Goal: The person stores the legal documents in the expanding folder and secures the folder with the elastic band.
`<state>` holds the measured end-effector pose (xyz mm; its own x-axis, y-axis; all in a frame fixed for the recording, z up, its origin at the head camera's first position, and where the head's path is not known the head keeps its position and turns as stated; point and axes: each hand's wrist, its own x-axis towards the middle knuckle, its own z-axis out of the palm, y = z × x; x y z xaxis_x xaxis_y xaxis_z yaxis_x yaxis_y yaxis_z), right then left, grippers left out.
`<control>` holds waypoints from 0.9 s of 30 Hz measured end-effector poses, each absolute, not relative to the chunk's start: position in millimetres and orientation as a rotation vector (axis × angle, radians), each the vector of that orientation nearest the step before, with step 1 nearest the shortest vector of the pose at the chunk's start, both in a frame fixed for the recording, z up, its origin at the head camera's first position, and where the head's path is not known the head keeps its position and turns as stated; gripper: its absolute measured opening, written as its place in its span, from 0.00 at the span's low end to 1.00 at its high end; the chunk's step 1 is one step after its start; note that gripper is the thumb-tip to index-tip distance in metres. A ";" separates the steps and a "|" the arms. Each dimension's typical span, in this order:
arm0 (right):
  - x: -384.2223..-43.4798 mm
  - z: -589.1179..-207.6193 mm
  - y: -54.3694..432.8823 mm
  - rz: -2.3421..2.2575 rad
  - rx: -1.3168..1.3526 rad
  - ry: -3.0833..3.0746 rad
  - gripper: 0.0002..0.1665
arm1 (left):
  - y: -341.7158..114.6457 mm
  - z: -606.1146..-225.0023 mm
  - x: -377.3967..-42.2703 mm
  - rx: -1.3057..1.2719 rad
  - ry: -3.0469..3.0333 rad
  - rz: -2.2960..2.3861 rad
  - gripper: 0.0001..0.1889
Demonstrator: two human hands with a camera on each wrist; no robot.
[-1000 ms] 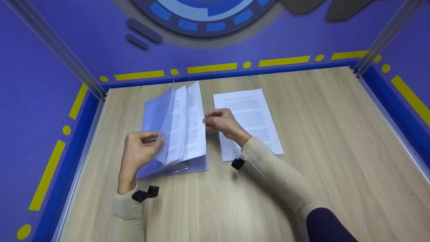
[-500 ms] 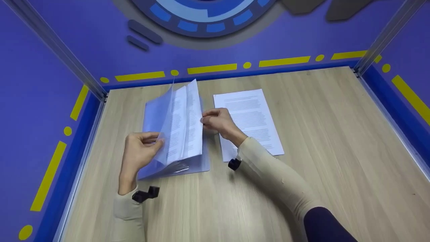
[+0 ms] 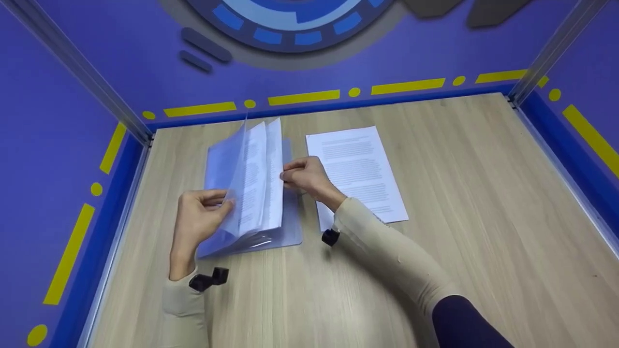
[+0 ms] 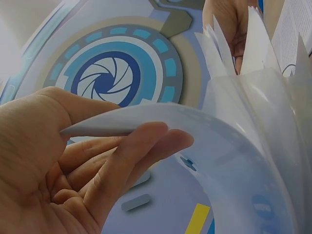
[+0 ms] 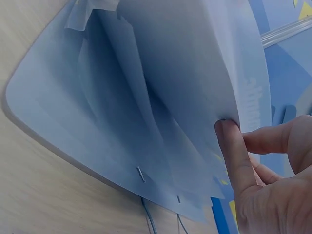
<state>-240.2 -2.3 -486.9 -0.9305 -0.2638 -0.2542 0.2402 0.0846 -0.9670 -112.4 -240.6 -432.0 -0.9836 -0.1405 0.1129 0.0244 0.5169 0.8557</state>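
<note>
Translucent blue plastic folder: left of centre in the head view, spread on our light wood-grain counter, its lower right corner lying flat.
Clear bluish cover: flexible plastic, bent upward on the folder's left side.
Left grip: closed to a pinch, thumb against fingers, with the cover's free edge between them.
Right grip: also pinched narrow, on the right edge of the raised white printed pages; we cannot tell how many leaves we have.
Pages' lean: fanned and tilted above the folder's back.
Flat white printed paper: right of centre, just beside the folder, partly hidden by our right arm.
Cover risk: springy plastic could snap down onto the pages if our left pinch loosens.
Page risk: pulling sideways, or catching uneven leaves, could crease an edge.
Paper risk: our beige right sleeve, dropping low, might drag it askew.
</note>
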 end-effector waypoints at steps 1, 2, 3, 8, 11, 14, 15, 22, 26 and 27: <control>-240.1 -487.1 -3.3 -1.898 -0.021 2.008 0.11 | -240.7 -432.1 -112.4 0.101 -2.586 -1.463 0.13; -240.1 -487.3 -4.1 -1.892 -0.020 2.006 0.12 | -240.8 -432.2 -112.5 0.101 -2.585 -1.462 0.13; -240.0 -487.7 -4.8 -1.887 -0.020 2.008 0.12 | -240.8 -432.1 -112.5 0.099 -2.585 -1.460 0.13; -240.3 -489.9 -6.1 -1.878 -0.039 2.000 0.15 | -241.5 -433.5 -113.0 0.089 -2.578 -1.460 0.13; -240.5 -491.0 -5.3 -1.878 -0.050 2.010 0.16 | -241.8 -434.1 -112.9 0.086 -2.577 -1.454 0.13; -241.0 -490.9 -5.2 -1.857 -0.050 2.035 0.16 | -241.6 -434.0 -113.1 0.078 -2.580 -1.449 0.13; -241.2 -490.8 -5.5 -1.846 -0.054 2.045 0.15 | -241.5 -433.9 -113.2 0.075 -2.581 -1.450 0.13; -239.3 -489.2 -14.6 -1.820 -0.059 2.065 0.14 | -241.1 -433.8 -113.5 0.060 -2.581 -1.448 0.13; -237.9 -488.9 -22.4 -1.860 -0.060 2.033 0.14 | -242.0 -434.1 -113.1 0.048 -2.581 -1.450 0.12; -237.8 -488.7 -24.2 -1.863 -0.062 2.032 0.14 | -242.3 -434.1 -112.9 0.044 -2.583 -1.450 0.12</control>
<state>-237.8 -24.2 -488.7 -0.9260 -0.2855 -0.2470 0.2213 0.1195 -0.9679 -112.9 -242.3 -434.1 -0.9835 -0.1128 0.1414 0.0619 0.5242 0.8493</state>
